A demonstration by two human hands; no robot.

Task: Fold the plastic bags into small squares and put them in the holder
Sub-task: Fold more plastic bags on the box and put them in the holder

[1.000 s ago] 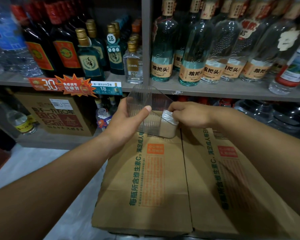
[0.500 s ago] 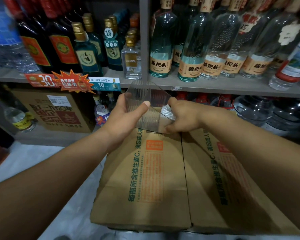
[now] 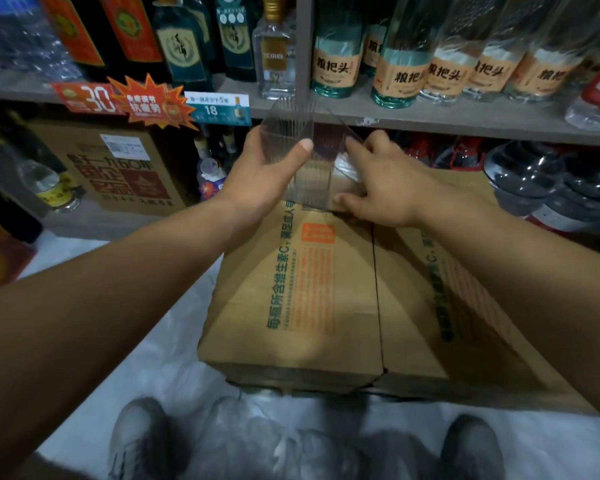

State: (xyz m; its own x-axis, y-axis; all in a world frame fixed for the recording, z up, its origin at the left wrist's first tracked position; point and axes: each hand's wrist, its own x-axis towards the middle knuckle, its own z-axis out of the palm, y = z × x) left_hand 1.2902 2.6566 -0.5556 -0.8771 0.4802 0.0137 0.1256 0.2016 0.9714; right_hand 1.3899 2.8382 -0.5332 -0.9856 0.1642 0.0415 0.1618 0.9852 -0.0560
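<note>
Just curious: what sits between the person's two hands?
A clear ribbed holder, gripped by the left hand, with a folded plastic bag inside by the right hand; head view.

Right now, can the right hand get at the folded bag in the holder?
Probably yes. The right hand is at the open end of the holder, and the folded bag sits just inside that end, next to it. The left hand grips the other side, out of the way.
</note>
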